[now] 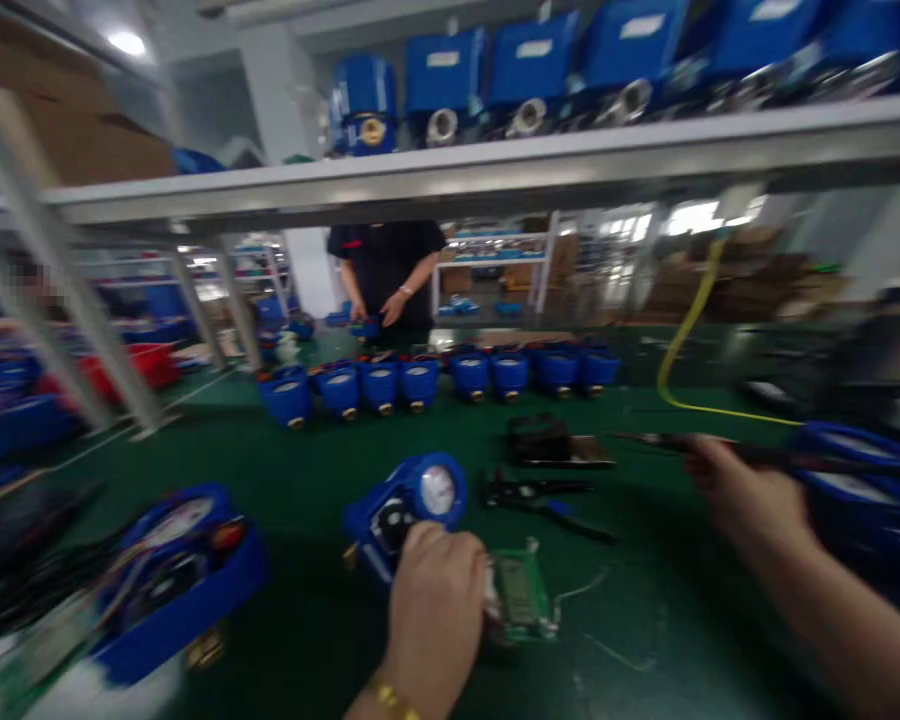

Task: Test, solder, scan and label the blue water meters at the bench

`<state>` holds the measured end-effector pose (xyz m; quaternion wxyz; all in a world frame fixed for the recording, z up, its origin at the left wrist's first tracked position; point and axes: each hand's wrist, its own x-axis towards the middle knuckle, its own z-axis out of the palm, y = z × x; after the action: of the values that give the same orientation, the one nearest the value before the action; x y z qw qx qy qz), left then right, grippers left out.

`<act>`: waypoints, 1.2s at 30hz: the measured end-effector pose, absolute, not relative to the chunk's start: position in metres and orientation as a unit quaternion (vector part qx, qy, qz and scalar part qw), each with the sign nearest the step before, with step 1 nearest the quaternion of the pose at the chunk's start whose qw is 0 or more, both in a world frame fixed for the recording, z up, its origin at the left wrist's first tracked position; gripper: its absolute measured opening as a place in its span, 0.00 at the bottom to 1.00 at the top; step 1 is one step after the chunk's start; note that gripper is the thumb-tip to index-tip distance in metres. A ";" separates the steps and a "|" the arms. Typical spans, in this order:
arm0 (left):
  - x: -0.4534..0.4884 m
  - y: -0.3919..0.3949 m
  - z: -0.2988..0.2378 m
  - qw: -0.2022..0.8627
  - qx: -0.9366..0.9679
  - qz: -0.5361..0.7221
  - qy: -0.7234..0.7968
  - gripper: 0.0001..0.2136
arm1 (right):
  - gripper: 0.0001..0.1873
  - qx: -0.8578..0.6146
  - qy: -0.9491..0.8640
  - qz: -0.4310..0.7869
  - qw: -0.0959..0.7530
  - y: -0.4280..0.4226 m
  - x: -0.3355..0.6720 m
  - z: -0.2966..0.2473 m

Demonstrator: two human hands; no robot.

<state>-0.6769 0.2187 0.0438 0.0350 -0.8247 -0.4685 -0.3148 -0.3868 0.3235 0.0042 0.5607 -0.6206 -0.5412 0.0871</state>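
Observation:
My left hand [439,600] is closed at the left edge of a green circuit board [523,598], with the fingertips hidden beneath it. Just beyond those fingers lies a blue meter housing [379,515] with a round dial, tilted on the green bench. Thin pale wires trail from the board's right side. To the right, my right hand [750,500] grips a dark soldering iron [675,442], its slim tip pointing left. Near that tip sits a black holder with a metal tray [555,442]. Pliers [547,495] rest between the board and the holder.
Several blue housings [380,385] line the bench's far side. Another open housing [184,580] lies at left, more at right. A yellow cable [690,320] hangs down. An overhead shelf [450,185] carries blue units. Across the bench, a person [386,270] handles a blue part.

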 end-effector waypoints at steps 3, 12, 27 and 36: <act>-0.684 0.240 0.032 0.010 -0.834 -0.324 -0.446 0.08 | 0.18 -0.673 -0.404 0.080 0.615 0.300 -0.321 0.019; -0.688 0.238 0.028 0.006 -0.842 -0.295 -0.452 0.08 | 0.23 -0.638 -0.376 0.151 0.655 0.320 -0.338 -0.001; -0.681 0.231 0.040 -0.027 -0.829 -0.307 -0.467 0.10 | 0.16 -0.669 -0.525 -0.024 0.526 0.289 -0.341 0.007; -0.679 0.231 0.044 -0.013 -0.832 -0.313 -0.457 0.11 | 0.19 -0.665 -0.499 0.016 0.555 0.284 -0.338 0.006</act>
<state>-0.6788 0.2312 0.0438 -0.0129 -0.8322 -0.4574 -0.3132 -0.3382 0.2839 0.0056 0.5550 -0.6651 -0.4994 0.0162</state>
